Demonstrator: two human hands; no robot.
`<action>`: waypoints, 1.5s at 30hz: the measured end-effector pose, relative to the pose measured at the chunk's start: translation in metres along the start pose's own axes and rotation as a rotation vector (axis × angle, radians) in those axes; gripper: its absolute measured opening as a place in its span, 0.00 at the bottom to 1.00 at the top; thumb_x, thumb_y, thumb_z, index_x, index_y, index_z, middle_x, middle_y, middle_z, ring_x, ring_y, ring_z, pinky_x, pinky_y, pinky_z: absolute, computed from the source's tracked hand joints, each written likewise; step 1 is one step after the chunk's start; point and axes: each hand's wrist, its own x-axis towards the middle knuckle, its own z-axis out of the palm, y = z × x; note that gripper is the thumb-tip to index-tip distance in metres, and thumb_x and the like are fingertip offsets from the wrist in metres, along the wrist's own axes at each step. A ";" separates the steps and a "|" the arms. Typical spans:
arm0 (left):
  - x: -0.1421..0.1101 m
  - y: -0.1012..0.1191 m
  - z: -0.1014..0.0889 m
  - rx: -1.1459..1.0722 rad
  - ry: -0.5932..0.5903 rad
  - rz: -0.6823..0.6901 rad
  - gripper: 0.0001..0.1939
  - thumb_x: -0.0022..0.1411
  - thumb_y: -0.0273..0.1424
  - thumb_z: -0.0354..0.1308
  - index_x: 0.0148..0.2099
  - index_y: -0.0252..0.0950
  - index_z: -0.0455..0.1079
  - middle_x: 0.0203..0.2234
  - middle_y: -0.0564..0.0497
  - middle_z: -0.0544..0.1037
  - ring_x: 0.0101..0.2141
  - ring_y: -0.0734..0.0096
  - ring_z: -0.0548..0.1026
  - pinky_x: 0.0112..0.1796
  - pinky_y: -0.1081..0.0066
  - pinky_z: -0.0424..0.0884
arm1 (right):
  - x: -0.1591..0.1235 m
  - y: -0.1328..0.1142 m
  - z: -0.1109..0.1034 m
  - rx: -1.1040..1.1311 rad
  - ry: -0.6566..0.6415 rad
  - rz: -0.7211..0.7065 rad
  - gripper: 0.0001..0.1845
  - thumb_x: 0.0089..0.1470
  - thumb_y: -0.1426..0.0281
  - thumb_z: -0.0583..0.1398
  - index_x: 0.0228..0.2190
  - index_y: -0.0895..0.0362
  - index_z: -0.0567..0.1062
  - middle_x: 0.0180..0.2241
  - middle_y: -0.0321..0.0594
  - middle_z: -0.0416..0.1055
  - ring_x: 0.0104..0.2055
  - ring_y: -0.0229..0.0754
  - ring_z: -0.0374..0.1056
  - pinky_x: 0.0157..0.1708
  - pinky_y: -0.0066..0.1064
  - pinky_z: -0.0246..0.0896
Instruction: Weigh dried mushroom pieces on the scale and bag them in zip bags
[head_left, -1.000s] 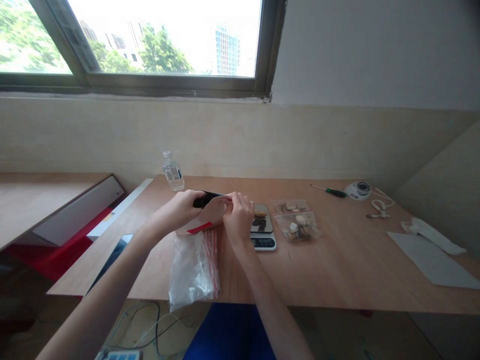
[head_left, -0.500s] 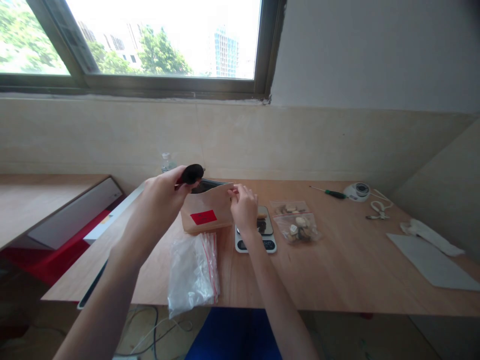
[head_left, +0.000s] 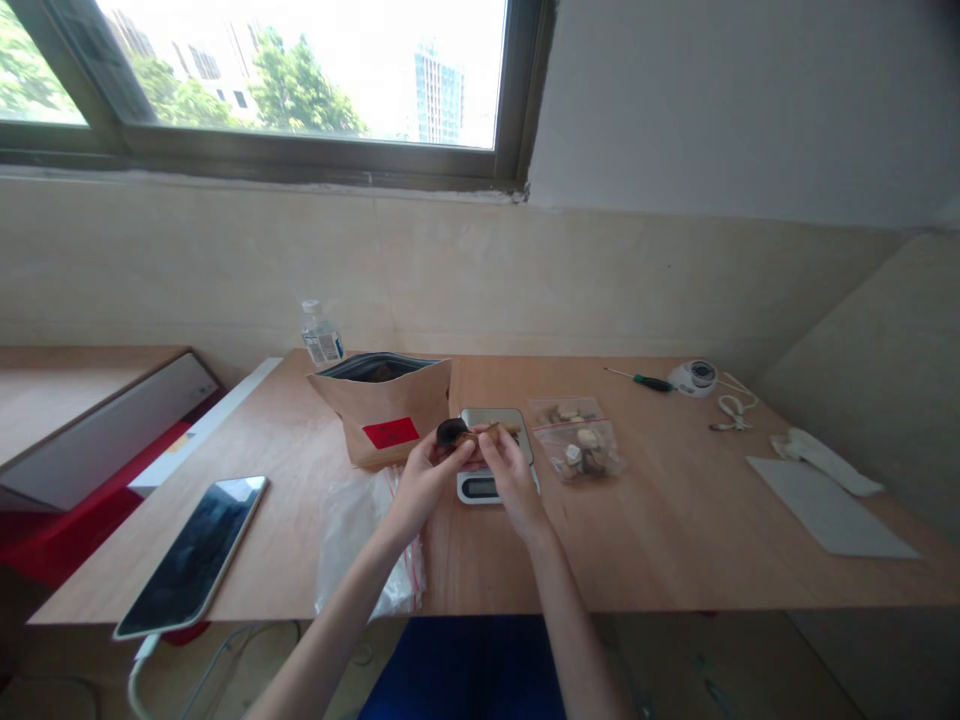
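Observation:
Both hands meet just in front of a small digital scale [head_left: 495, 420]. My left hand [head_left: 427, 473] pinches a dark round piece [head_left: 451, 431]. My right hand [head_left: 510, 467] pinches a thin tan piece [head_left: 487, 431] right beside it, touching the left fingers. Behind them stands an open brown paper pouch [head_left: 390, 405] with a red label, its mouth open at the top. A stack of clear zip bags with red strips [head_left: 367, 540] lies under my left forearm at the table's front edge.
Two filled zip bags [head_left: 577, 440] lie right of the scale. A phone [head_left: 195, 550] on a cable rests at the front left. A small bottle [head_left: 321, 335], a screwdriver [head_left: 637, 380], a white round device [head_left: 694, 378] and grey paper [head_left: 825, 505] sit on the wooden table [head_left: 675, 540].
The left hand has carried the dark piece from above the pouch down to the scale. The right hand let go of the pouch, which now stands on the table. The view shifted left, showing the phone.

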 end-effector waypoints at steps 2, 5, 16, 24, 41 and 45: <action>0.002 -0.010 0.007 -0.062 0.023 -0.016 0.20 0.48 0.39 0.66 0.41 0.32 0.71 0.38 0.46 0.79 0.39 0.62 0.76 0.40 0.65 0.74 | -0.003 0.000 -0.007 0.034 0.025 0.029 0.16 0.53 0.59 0.59 0.39 0.55 0.72 0.42 0.40 0.74 0.46 0.43 0.70 0.47 0.32 0.63; 0.006 -0.024 0.013 -0.083 0.058 -0.019 0.21 0.49 0.39 0.64 0.43 0.32 0.70 0.39 0.45 0.78 0.41 0.62 0.76 0.40 0.65 0.74 | -0.006 0.002 -0.018 0.047 0.027 0.074 0.16 0.53 0.59 0.59 0.41 0.55 0.74 0.43 0.40 0.74 0.47 0.43 0.69 0.49 0.33 0.63; 0.025 -0.056 -0.012 0.563 0.213 0.055 0.16 0.54 0.37 0.57 0.43 0.33 0.70 0.27 0.49 0.78 0.31 0.62 0.78 0.34 0.67 0.70 | 0.002 0.039 -0.090 -0.555 0.322 -0.231 0.14 0.52 0.65 0.58 0.38 0.55 0.78 0.41 0.46 0.70 0.46 0.46 0.67 0.47 0.40 0.64; 0.027 -0.074 -0.008 0.820 0.110 0.219 0.09 0.58 0.31 0.53 0.42 0.36 0.65 0.24 0.53 0.75 0.26 0.69 0.76 0.29 0.72 0.69 | 0.011 0.065 -0.095 -0.868 0.192 -0.281 0.21 0.50 0.75 0.52 0.45 0.56 0.74 0.40 0.46 0.69 0.45 0.46 0.67 0.46 0.41 0.65; 0.038 -0.076 -0.007 1.052 0.191 0.371 0.08 0.59 0.26 0.54 0.43 0.34 0.65 0.32 0.47 0.73 0.37 0.61 0.72 0.38 0.62 0.69 | 0.000 0.050 -0.096 -0.848 0.118 -0.257 0.22 0.56 0.72 0.50 0.53 0.56 0.65 0.53 0.47 0.66 0.57 0.45 0.60 0.58 0.45 0.53; 0.027 -0.058 -0.005 1.032 0.203 0.417 0.08 0.62 0.30 0.52 0.44 0.35 0.65 0.33 0.47 0.73 0.36 0.63 0.72 0.37 0.64 0.69 | -0.004 0.047 -0.096 -0.847 0.200 -0.311 0.18 0.57 0.70 0.50 0.49 0.54 0.69 0.52 0.47 0.64 0.57 0.46 0.58 0.57 0.47 0.53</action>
